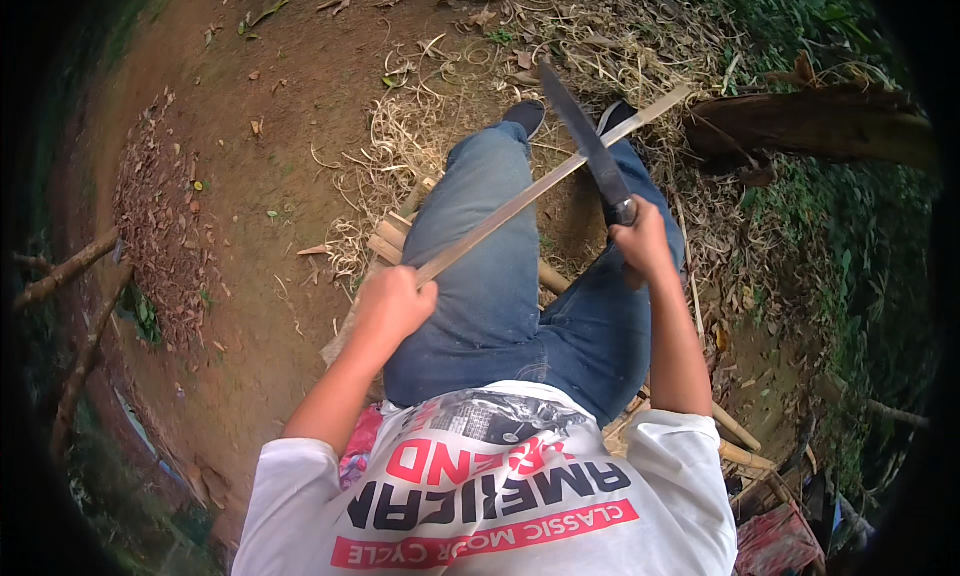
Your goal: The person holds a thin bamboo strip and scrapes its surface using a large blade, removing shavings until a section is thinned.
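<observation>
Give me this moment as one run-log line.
Left hand: gripping long, pale, flat wood-like strip | Right hand: gripping dark metal knife | Knife: crosses strip in view, contact unclear

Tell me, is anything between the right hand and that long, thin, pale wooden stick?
Yes: the dark, straight metal knife in the right hand. Its blade crosses the stick toward the far end in this view; I can't tell if they touch. Nothing visible separates the left hand from the stick.
</observation>
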`<state>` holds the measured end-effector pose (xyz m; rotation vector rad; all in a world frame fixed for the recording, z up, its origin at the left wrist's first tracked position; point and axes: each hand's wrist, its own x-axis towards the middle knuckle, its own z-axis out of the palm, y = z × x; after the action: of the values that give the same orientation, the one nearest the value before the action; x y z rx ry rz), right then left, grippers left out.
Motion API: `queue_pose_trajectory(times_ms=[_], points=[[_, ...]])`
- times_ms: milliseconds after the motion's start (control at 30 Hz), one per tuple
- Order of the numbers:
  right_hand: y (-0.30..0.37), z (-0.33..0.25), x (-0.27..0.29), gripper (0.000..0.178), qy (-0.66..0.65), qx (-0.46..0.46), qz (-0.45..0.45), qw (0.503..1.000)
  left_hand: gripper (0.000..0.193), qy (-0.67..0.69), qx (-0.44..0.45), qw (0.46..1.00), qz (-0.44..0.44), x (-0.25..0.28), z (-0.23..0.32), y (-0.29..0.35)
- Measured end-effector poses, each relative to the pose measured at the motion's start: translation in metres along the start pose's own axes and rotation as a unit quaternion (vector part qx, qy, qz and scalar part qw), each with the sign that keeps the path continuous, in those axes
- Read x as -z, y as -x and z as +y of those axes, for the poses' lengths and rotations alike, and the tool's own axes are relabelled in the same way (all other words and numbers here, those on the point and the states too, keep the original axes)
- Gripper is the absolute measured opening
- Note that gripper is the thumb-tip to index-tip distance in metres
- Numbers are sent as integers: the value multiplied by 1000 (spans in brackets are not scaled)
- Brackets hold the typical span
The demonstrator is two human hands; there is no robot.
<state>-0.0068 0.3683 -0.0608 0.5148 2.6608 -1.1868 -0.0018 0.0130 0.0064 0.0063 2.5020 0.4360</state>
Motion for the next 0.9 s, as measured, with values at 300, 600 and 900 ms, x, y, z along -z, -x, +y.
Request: queue_pose_trajectory(times_ms=[300,600,900], points=[[-16,8,5,26,-95,-130,24,987,39,3,7,1000,-15,-2,1,0],[-21,-9,27,21,-56,-118,18,991,38,0,-2,1000,-1,-3,-3,-1],[-2,-7,28,25,-35,-84,-59,994,37,20,-11,1000,7,-1,-9,2]])
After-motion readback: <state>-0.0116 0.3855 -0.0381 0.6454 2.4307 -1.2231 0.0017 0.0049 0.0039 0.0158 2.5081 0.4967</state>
